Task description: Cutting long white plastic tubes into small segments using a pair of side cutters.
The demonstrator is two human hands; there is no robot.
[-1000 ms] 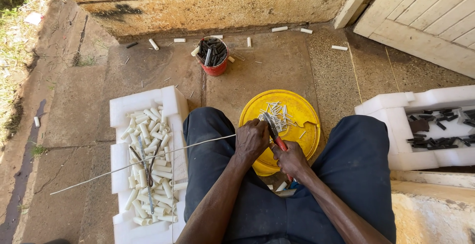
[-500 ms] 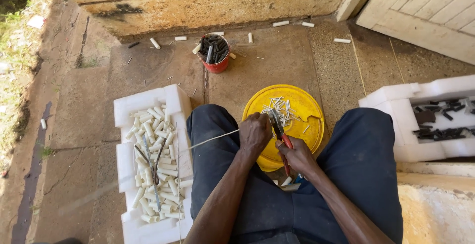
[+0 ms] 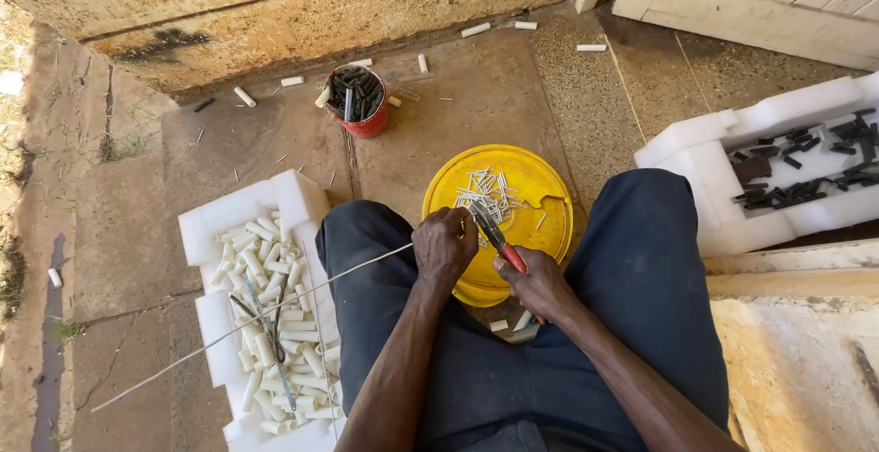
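The left hand (image 3: pixel 444 246) was clenched around a long thin wire (image 3: pixel 247 324) trailing off to the left, while the right hand (image 3: pixel 540 283) gripped red-handled pliers (image 3: pixel 497 241) at its end, over the yellow lid (image 3: pixel 531 186) where short cut pieces (image 3: pixel 485 191) lay collected.

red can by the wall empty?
No, the red can holds a bundle of dark short pieces standing up past its rim.

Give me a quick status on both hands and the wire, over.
Left hand gripping the long wire. Right hand holding red-handled pliers at the wire's end, over the yellow lid. Nothing in the way.
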